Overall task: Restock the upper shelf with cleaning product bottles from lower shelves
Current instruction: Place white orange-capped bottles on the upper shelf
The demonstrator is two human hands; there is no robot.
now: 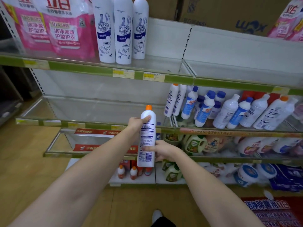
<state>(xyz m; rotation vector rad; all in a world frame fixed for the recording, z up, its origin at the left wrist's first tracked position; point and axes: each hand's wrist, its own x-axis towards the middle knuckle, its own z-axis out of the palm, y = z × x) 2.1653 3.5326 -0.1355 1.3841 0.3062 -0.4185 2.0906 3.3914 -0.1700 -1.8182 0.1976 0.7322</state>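
Observation:
A tall white cleaner bottle (147, 136) with an orange cap stands upright in the air before the shelves, its back label facing me. My left hand (136, 122) grips it near the top. My right hand (161, 150) holds its lower part, fingers wrapped across the label. On the upper shelf (98, 68) three matching white bottles (122, 30) stand side by side, with bare shelf to their right. More white bottles (227, 110) with blue and orange caps lean in a jumble on the middle shelf at the right.
Pink detergent bags (54, 27) fill the upper shelf's left end. Cardboard boxes (221, 10) sit on top at the right. Green jugs (194, 144) and small orange-capped bottles (127, 172) occupy the lower shelves. The floor is wooden, with a red mat (272, 212) at the right.

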